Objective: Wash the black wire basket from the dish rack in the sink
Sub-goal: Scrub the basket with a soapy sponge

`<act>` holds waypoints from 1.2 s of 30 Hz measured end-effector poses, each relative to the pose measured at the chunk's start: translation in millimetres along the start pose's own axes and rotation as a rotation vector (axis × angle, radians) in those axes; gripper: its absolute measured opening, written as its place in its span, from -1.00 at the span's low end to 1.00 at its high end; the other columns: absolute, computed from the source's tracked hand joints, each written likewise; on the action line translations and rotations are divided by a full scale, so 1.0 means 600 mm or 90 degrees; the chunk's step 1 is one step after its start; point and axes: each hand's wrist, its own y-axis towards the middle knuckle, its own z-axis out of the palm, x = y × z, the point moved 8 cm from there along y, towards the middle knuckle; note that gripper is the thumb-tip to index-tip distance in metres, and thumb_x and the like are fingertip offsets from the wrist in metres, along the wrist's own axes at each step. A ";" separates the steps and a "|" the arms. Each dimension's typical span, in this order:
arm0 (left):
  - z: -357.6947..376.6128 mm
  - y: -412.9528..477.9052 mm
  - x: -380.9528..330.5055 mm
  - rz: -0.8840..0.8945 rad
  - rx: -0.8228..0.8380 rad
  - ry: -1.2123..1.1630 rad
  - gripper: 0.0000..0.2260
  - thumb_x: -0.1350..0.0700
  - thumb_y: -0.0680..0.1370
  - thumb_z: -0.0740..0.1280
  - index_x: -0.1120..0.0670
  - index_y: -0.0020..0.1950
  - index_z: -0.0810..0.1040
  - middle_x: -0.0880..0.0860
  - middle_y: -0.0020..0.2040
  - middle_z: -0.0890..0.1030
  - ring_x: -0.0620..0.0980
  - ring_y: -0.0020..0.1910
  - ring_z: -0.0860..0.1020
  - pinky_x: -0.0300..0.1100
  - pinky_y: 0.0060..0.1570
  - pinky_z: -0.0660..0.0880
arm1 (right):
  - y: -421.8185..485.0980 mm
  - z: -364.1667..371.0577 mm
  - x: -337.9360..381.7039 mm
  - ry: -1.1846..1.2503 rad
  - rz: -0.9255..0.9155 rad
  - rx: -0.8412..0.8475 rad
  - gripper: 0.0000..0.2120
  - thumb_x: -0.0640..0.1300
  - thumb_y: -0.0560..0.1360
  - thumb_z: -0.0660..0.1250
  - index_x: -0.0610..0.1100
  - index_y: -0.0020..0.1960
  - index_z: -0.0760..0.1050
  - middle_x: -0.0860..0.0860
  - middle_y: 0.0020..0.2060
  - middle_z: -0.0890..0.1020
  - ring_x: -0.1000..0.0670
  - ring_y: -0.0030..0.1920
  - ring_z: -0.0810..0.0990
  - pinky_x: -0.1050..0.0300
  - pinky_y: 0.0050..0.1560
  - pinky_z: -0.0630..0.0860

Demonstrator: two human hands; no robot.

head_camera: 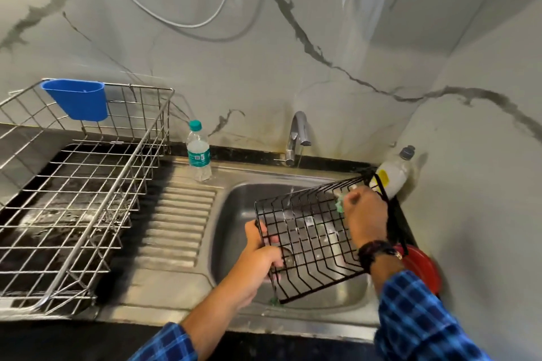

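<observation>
Holding wire basket between left hand, right hand.

Sink count: 2 wire pieces, 2 bottles, 2 hands.

There is 1 black wire basket and 1 steel dish rack, with 1 blue plastic cup. The 2 bottles are 1 clear water bottle and 1 white soap bottle. Also 1 tap, 1 sink, 1 green scrub pad and 1 red round item, its kind unclear. The 2 hands are 1 left hand and 1 right hand, with 1 dark wristband.
</observation>
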 end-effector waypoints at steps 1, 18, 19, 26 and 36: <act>0.004 0.001 0.001 0.001 0.007 0.005 -0.55 0.26 0.22 0.24 -0.13 -0.02 0.25 0.11 0.21 0.42 0.17 0.14 0.50 -0.01 -0.18 0.47 | -0.002 0.002 0.008 0.010 0.007 -0.002 -0.89 -0.19 0.56 0.34 -0.16 -0.11 0.60 -0.11 -0.19 0.68 -0.01 -0.22 0.58 0.26 -0.18 0.38; 0.000 0.005 -0.024 0.024 -0.006 -0.030 -0.52 0.26 0.22 0.27 -0.16 0.02 0.26 0.14 0.21 0.46 0.17 0.09 0.53 -0.06 -0.21 0.54 | -0.100 0.087 0.114 -0.017 -0.270 0.169 -0.74 -0.13 0.51 0.42 -0.02 0.18 0.51 0.08 0.12 0.50 0.10 0.12 0.52 0.21 0.23 0.50; 0.000 0.006 -0.029 0.030 -0.005 -0.018 -0.53 0.26 0.22 0.27 -0.12 0.03 0.25 0.13 0.18 0.46 0.14 0.06 0.51 -0.07 -0.23 0.53 | -0.101 0.085 0.120 -0.032 -0.286 0.164 -0.82 -0.15 0.53 0.39 -0.02 0.12 0.52 0.08 0.06 0.54 0.09 0.07 0.54 0.24 0.15 0.51; -0.001 0.008 -0.028 0.017 0.019 0.010 -0.57 0.26 0.23 0.26 -0.17 -0.06 0.26 0.15 0.12 0.45 0.08 0.04 0.45 -0.03 -0.18 0.48 | -0.135 0.120 0.151 -0.043 -0.410 0.454 -0.89 -0.12 0.55 0.37 -0.01 0.05 0.63 0.13 -0.05 0.59 0.17 -0.06 0.57 0.20 0.09 0.56; -0.014 0.018 -0.031 0.054 -0.031 -0.028 -0.50 0.33 0.31 0.23 -0.12 0.12 0.25 0.15 0.13 0.49 0.15 0.09 0.52 0.06 -0.15 0.52 | -0.137 0.137 0.175 -0.154 -0.488 0.351 -0.89 -0.16 0.53 0.36 -0.03 0.05 0.59 0.05 0.00 0.59 0.04 0.05 0.61 0.19 0.11 0.54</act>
